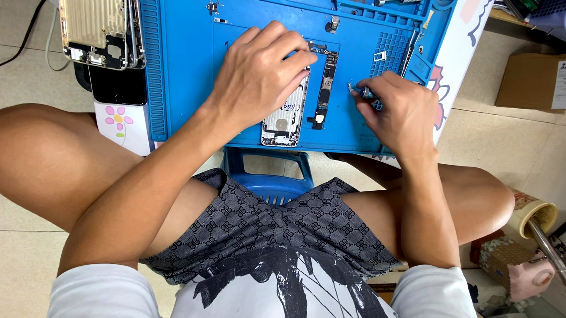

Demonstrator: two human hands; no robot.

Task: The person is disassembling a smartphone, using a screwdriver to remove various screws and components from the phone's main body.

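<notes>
Left hand (258, 78) presses flat on the opened phone shell (285, 118) at frame centre, its long axis vertical; right hand (403, 110) pinches a small tool (362, 91) just right, tip aimed leftward at it.

Opened phone housing (285, 118), silver metal, laid flat on the blue mat w/ long axis running away from the viewer; inner side faces up, upper part hidden under a hand. Dark narrow logic board (326, 84) laid just beside it to the right, parallel, approx. same length, w/ connectors seen at top and bottom ends. Small tool tip (357, 89), metallic w/ blue part, is pinched, near board's right edge, mostly hidden.
</notes>
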